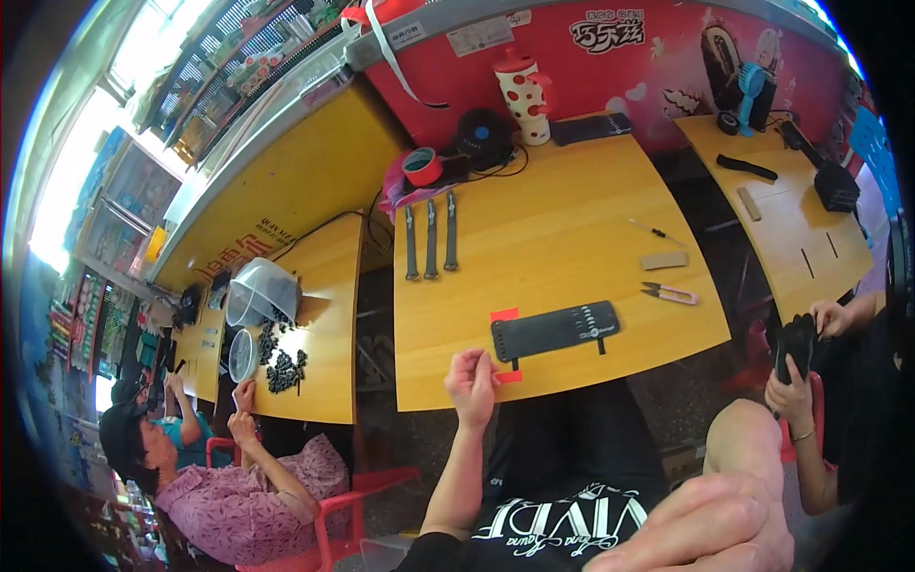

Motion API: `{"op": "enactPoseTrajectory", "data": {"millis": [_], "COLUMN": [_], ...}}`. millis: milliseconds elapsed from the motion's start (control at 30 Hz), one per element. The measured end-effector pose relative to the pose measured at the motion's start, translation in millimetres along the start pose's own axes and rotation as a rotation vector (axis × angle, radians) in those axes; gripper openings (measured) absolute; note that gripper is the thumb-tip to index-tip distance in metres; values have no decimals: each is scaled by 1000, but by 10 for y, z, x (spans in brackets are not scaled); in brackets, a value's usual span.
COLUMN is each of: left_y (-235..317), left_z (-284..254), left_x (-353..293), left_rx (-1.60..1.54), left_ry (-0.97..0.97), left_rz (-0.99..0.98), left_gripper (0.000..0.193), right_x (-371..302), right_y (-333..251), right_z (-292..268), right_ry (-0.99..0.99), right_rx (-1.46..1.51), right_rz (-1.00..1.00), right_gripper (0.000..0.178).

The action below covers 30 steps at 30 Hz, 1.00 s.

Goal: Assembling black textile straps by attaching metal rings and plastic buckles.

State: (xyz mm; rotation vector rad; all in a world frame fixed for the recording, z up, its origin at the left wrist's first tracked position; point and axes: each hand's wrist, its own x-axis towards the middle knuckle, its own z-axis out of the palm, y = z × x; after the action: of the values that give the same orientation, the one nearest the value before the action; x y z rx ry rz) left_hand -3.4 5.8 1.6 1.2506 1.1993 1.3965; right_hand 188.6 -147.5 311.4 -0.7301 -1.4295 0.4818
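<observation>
A flat black strip-like pad (555,331) with a row of slots and pale print lies across the near part of my table. Red tape pieces (505,314) mark the table by its left end. My left hand (472,386) is at the table's near edge, just left of the pad, thumb and fingers pinched together; anything between them is too small to see. Raised close to the camera at lower right, my right hand (701,524) has its fingers folded, and their inside is hidden. Pink-handled thread snips (670,294), a tan block (664,260) and a thin pointed tool (654,231) lie right of the pad.
Three dark straps (431,238) lie at the table's far left. Behind them are a red tape roll (421,167) and a spotted tumbler (523,100). On the left table, a clear tub (262,294) stands by small black parts. Co-workers sit on both sides.
</observation>
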Motion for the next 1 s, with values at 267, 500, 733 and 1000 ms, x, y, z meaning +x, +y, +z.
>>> {"op": "enactPoseTrajectory", "data": {"millis": [267, 500, 733, 1000], "left_y": [-1, 120, -13, -44], "left_z": [78, -15, 8, -14], "left_x": [-66, -52, -5, -7], "left_rx": [-15, 28, 60, 74], "left_ry": [-67, 13, 0, -28], "left_rz": [-37, -53, -50, -5], "left_gripper": [3, 3, 3, 5], "right_x": [-260, -980, -1648, -2512], "right_y": [-102, 644, 1886, 2438], "right_z": [481, -967, -374, -79], "right_ry": [714, 634, -70, -632], "right_rx": [-129, -377, -209, -611], "right_rz": [250, -667, 133, -43], "right_gripper": [14, 10, 23, 17]}}
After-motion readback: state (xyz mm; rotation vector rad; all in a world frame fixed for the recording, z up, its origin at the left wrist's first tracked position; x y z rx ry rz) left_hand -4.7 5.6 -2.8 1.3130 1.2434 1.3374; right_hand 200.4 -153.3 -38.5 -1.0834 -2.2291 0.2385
